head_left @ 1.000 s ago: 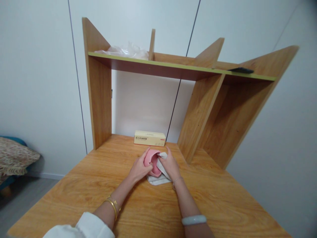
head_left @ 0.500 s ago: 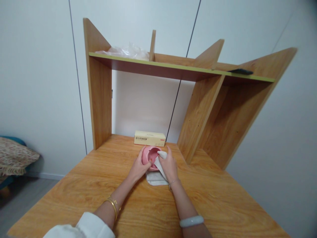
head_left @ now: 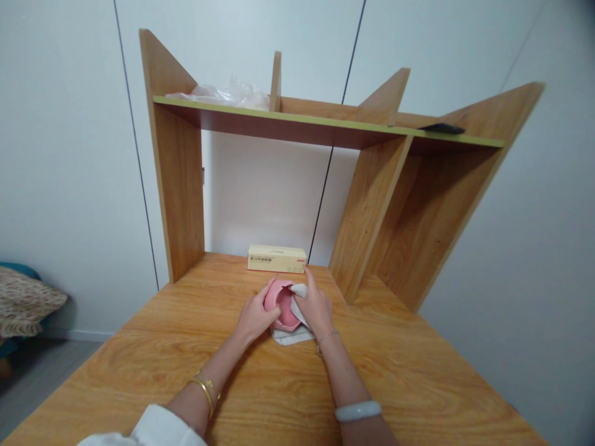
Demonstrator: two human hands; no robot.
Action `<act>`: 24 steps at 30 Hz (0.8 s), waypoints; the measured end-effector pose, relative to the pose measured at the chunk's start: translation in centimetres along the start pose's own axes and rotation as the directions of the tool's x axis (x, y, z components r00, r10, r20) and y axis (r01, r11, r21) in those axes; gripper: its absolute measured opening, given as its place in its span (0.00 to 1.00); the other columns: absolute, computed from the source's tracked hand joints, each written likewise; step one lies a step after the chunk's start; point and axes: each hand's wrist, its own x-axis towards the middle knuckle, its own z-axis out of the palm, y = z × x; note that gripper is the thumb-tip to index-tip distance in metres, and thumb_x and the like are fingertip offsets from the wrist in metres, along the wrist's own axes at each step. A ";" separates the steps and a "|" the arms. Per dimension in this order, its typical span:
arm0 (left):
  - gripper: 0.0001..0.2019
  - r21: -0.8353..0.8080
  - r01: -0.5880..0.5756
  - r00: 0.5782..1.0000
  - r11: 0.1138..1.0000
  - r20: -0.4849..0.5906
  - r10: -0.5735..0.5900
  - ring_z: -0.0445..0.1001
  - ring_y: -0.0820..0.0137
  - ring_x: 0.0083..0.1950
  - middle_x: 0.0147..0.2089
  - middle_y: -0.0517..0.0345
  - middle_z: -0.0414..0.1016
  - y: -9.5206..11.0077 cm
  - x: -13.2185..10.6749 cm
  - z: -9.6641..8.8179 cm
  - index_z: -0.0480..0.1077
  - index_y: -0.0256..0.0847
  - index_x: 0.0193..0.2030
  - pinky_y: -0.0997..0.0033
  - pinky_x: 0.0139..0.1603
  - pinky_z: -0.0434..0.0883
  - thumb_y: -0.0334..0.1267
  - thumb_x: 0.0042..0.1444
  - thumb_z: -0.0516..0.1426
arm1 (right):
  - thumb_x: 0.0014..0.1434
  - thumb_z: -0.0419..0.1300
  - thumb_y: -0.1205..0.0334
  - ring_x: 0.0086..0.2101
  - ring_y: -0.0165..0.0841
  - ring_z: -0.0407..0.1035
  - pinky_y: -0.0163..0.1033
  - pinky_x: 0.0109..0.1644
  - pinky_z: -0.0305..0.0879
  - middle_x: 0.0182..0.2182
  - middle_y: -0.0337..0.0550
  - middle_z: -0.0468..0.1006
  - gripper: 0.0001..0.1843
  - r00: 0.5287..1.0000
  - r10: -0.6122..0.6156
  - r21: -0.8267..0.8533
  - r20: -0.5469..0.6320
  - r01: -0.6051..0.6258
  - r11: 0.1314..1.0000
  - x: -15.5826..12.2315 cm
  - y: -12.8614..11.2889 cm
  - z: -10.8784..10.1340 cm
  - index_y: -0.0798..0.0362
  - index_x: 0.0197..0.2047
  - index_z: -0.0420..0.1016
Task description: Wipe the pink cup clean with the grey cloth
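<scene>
A hollow pink bowl (head_left: 289, 314) with an uneven, notched rim is tilted, its opening toward me and to the right. My left hand (head_left: 258, 314) is closed on its left side, thumb over the rim and fingers behind. In my right hand (head_left: 316, 308) a white cloth (head_left: 299, 303) is pinched, pressed at the bowl's right rim and partly inside; the index finger points up. More pale cloth (head_left: 292, 336) lies folded on the tabletop under the bowl. The fingertips behind the bowl are hidden.
A cream-coloured long box (head_left: 277, 259) stands behind the bowl on the wooden desk (head_left: 260, 384). Above runs a shelf (head_left: 316, 124) carrying a clear plastic bag (head_left: 227, 95) and a flat dark object (head_left: 441, 129). An upright panel (head_left: 372, 217) rises at the right.
The bowl has tipped more to the right in my left hand. My right hand has pushed the cloth closer against its rim. The whole view has shifted slightly.
</scene>
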 end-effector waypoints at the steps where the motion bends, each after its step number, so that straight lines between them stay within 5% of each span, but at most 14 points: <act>1: 0.35 -0.001 -0.001 1.000 1.000 -0.001 0.001 0.73 0.64 0.47 0.51 0.55 0.74 0.0 0.0 0.0 0.56 0.42 0.63 0.67 0.51 0.68 0.31 0.45 0.53 | 0.55 0.56 0.57 0.39 0.41 0.72 0.37 0.38 0.61 0.38 0.47 0.78 0.37 0.999 -0.044 -0.008 -0.024 0.044 0.999 0.0 0.0 -0.2 0.50 0.65 0.47; 4: 0.35 -0.005 -0.006 1.000 1.000 -0.004 0.006 0.73 0.64 0.47 0.51 0.55 0.74 -0.1 0.0 0.0 0.57 0.42 0.63 0.67 0.51 0.68 0.30 0.44 0.53 | 0.55 0.56 0.58 0.42 0.39 0.71 0.37 0.39 0.61 0.41 0.45 0.78 0.37 0.989 -0.122 0.011 -0.081 0.123 0.992 -0.1 -0.1 -0.6 0.47 0.65 0.47; 9: 0.33 -0.012 -0.009 1.000 1.000 -0.001 0.009 0.72 0.63 0.49 0.52 0.55 0.73 -0.1 0.0 -0.1 0.56 0.42 0.63 0.65 0.54 0.66 0.33 0.47 0.54 | 0.55 0.56 0.58 0.40 0.39 0.72 0.36 0.39 0.62 0.38 0.46 0.79 0.35 1.000 -0.022 0.118 0.005 0.022 0.993 0.1 0.3 0.2 0.50 0.64 0.50; 15: 0.39 -0.130 -0.010 0.999 0.992 -0.034 0.005 0.59 0.59 0.63 0.66 0.49 0.54 -0.3 0.0 0.5 0.39 0.43 0.68 0.58 0.60 0.59 0.46 0.53 0.55 | 0.56 0.52 0.63 0.45 0.38 0.71 0.36 0.43 0.63 0.44 0.51 0.77 0.30 0.991 0.121 0.321 -0.058 -0.097 0.942 -0.1 0.2 2.1 0.56 0.63 0.53; 19: 0.38 -0.169 -0.127 0.987 0.977 -0.117 0.108 0.54 0.63 0.65 0.67 0.50 0.51 -0.2 -0.1 1.0 0.44 0.41 0.66 0.62 0.65 0.51 0.37 0.50 0.56 | 0.57 0.50 0.61 0.46 0.37 0.70 0.37 0.45 0.64 0.46 0.53 0.75 0.29 0.987 0.147 0.393 -0.062 -0.111 0.913 -0.2 0.0 2.7 0.58 0.62 0.54; 24: 0.36 -0.146 -0.062 0.989 0.987 -0.144 0.041 0.61 0.63 0.61 0.63 0.55 0.61 0.1 -0.1 0.4 0.54 0.45 0.63 0.63 0.62 0.57 0.28 0.44 0.54 | 0.56 0.54 0.57 0.40 0.41 0.72 0.38 0.39 0.63 0.39 0.50 0.78 0.35 0.991 0.124 0.174 -0.050 -0.114 0.978 -0.3 -0.7 1.0 0.54 0.64 0.49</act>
